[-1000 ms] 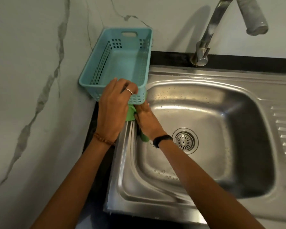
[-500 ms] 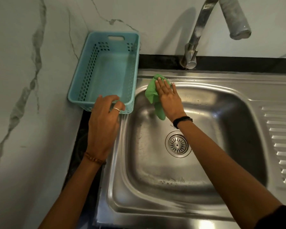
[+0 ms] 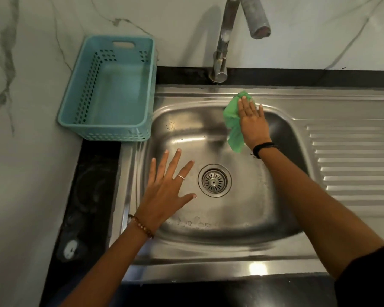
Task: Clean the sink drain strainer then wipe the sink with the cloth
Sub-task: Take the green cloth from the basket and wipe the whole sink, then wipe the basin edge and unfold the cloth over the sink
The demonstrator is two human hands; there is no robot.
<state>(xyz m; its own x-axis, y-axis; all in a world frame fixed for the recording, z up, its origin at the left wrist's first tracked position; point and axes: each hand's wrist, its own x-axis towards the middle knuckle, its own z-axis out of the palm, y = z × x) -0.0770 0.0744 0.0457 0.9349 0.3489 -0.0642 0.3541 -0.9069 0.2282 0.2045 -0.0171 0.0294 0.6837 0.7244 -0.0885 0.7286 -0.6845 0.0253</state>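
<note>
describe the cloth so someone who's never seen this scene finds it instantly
Start at the steel sink and go to its back rim, just below the tap. There the right hand presses flat on the cloth, which hangs down into the basin. It is the only bright green thing; the basket nearby is pale blue.

Set in a counter (image 3: pixel 93 196) against the wall: a sink (image 3: pixel 208 269), strainer (image 3: pixel 214 180) at the middle of its basin floor. Behind the basin, a tap (image 3: pixel 222 52), spout reaching forward over it. Left of the tap, at the back corner, a basket (image 3: pixel 142 120). On the basin's back rim, under the right hand (image 3: pixel 252 120), a cloth (image 3: pixel 232 120). Over the basin's left side, the left hand (image 3: pixel 164 191). Right of the basin, the ridged drainboard (image 3: pixel 353 162).
</note>
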